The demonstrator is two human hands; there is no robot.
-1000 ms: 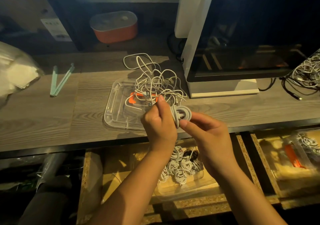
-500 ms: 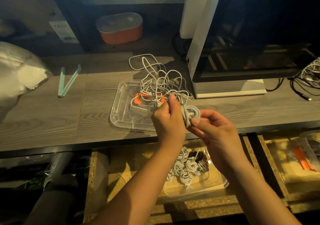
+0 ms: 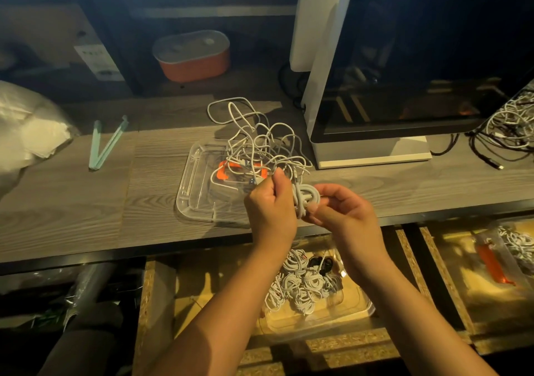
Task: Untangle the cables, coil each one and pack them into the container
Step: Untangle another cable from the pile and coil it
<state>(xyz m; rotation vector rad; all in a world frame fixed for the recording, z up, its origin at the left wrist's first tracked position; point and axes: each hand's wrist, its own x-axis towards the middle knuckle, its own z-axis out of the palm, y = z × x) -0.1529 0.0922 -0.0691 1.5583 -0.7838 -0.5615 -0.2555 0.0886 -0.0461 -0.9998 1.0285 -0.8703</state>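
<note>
Head view | left hand [image 3: 270, 202]: fingers curled, pinching strand [image 3: 295, 185] above coil | right hand [image 3: 346, 216]: curled, pinching coil [image 3: 308, 198], held between both hands | tangle [image 3: 260, 144]: far-left of hands, on tray [image 3: 189, 193] on surface [image 3: 86, 202] | container [image 3: 364, 303]: directly near of hands, below surface edge | judgement: right hand carries coil; drop runs straight toward near side.

no readable text anywhere; the white label [image 3: 96, 62] on the brown board back there is just blur.
</note>
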